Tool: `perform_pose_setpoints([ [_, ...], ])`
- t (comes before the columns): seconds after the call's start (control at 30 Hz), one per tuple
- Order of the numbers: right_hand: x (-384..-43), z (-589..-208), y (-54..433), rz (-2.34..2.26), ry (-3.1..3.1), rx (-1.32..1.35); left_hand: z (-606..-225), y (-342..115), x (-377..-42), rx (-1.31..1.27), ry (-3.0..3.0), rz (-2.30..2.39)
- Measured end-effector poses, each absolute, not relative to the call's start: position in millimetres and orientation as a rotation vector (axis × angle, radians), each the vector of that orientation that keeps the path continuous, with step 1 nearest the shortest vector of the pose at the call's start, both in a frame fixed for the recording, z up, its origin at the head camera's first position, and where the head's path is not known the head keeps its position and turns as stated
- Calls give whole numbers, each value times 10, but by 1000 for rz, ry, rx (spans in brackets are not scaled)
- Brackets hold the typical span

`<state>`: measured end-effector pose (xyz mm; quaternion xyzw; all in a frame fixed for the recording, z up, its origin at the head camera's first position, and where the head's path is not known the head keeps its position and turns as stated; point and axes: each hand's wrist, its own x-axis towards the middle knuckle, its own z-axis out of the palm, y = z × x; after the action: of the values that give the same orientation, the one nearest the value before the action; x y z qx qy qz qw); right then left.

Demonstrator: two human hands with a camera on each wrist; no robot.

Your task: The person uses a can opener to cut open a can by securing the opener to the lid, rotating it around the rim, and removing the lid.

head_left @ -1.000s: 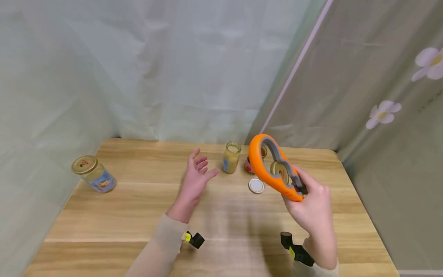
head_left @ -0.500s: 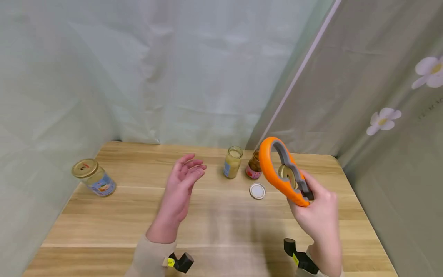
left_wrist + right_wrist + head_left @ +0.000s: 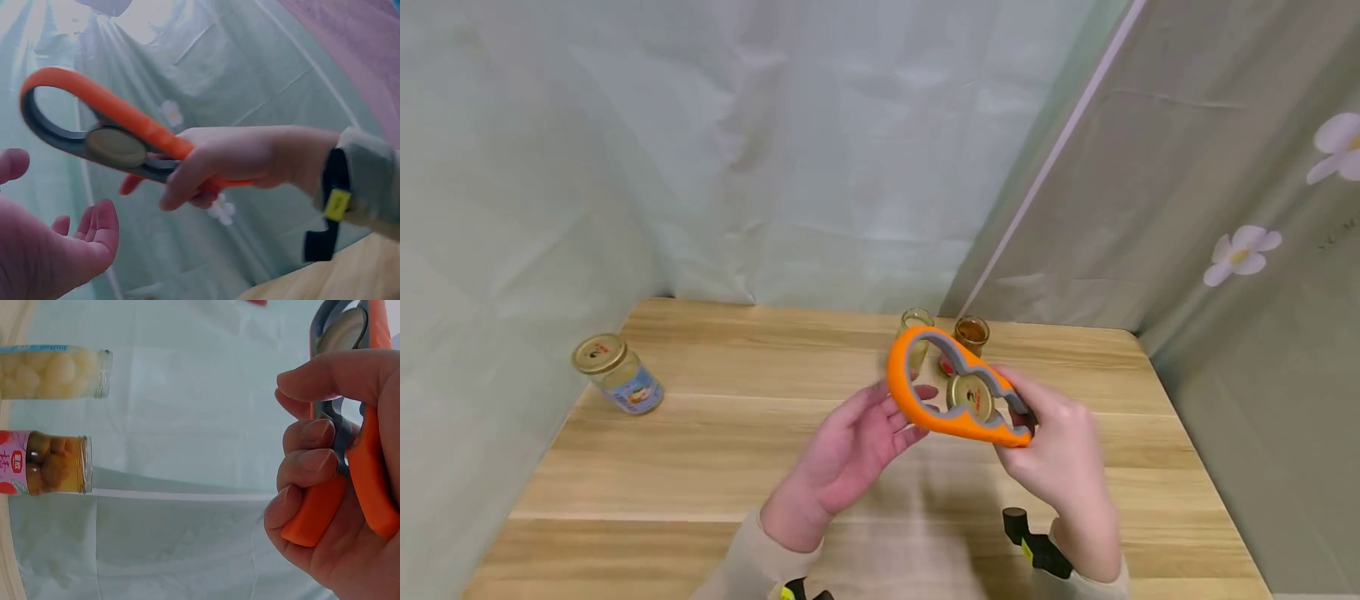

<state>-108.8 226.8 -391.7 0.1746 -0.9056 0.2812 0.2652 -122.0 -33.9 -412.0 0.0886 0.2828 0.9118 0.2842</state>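
My right hand grips the handles of an orange jar opener with a grey toothed inner edge. A gold lid sits between the opener's jaws; the left wrist view shows this lid held there above the table. My left hand is open, palm turned up, just left of the opener's rounded end. In the left wrist view, a gap separates its fingers from the opener. Behind the opener stand two lidless jars, one with pale fruit and one with brown contents.
A closed jar with a gold lid and blue label stands at the wooden table's left edge. Pale curtains hang behind and at both sides. The opener partly hides the open jars in the head view.
My right hand has carried the opener and lid leftward. The left hand drew back, then came right, palm up, close to the opener. The loose lid on the table is now hidden.
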Motion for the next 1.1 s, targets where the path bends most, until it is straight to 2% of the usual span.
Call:
perform_pose_setpoints([
  [1.1,-1065,-3925,2185,693,-2490,668,-4268,-79,-1103,248,656,2268],
])
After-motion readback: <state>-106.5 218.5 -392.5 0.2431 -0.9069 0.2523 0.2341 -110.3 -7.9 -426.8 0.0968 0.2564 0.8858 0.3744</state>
